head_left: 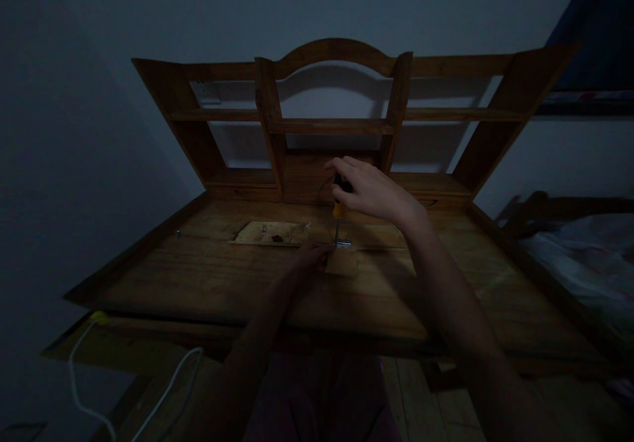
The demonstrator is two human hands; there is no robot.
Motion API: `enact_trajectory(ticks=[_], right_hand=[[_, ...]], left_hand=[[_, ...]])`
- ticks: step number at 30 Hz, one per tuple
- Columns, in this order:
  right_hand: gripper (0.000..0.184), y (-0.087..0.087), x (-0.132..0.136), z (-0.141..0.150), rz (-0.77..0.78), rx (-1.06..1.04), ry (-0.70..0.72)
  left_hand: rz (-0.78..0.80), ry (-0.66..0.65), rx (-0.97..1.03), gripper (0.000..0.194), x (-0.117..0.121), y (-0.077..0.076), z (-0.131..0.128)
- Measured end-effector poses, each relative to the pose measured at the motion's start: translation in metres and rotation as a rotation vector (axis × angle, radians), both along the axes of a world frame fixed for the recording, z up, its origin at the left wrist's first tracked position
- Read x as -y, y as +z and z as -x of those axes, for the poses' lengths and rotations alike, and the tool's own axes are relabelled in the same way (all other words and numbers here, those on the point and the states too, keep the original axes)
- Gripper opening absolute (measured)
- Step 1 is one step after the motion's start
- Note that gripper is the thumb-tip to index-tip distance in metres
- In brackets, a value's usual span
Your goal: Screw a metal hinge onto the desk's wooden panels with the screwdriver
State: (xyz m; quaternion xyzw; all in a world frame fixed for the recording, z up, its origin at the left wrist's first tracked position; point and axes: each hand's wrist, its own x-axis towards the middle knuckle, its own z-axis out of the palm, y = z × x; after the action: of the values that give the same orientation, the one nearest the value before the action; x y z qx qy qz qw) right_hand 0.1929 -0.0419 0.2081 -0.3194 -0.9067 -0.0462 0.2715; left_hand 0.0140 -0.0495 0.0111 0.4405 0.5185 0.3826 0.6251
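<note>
My right hand (369,187) is closed around the black and orange handle of a screwdriver (339,209), held upright with its shaft pointing down. The tip meets a small metal hinge (343,244) at the edge of a small wooden block (341,263). Low beside the tip, my left hand (313,257) has its fingers drawn together at the block's left side and the hinge. What those fingers pinch is hidden in the dim light. Behind the hinge lies a long wooden strip (381,236).
A rough-edged wooden board (272,232) with small dark bits on it lies to the left on the wooden desk (208,273). A small metal piece (177,234) sits farther left. A shelf unit (329,127) rises behind. A white cable (74,376) hangs at front left.
</note>
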Motion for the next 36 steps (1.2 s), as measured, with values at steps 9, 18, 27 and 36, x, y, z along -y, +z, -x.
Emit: enact_trajectory(ticks=[9,18,27,36], right_hand=[[0.041,-0.001,0.002,0.002,0.013,-0.002,-0.041],[0.04,-0.001,0.003,0.003,0.011,0.005,-0.065],[0.036,0.002,0.004,0.003,0.021,0.017,0.022],[0.038,0.003,0.014,0.007,-0.038,0.052,-0.062]], left_hand=[[-0.012,-0.031,0.011,0.025,0.003,0.005,0.0],[-0.035,-0.071,0.002,0.023,0.0,0.0,0.003],[-0.02,-0.072,-0.008,0.026,-0.001,0.0,0.004],[-0.035,-0.096,0.027,0.026,-0.002,-0.002,0.004]])
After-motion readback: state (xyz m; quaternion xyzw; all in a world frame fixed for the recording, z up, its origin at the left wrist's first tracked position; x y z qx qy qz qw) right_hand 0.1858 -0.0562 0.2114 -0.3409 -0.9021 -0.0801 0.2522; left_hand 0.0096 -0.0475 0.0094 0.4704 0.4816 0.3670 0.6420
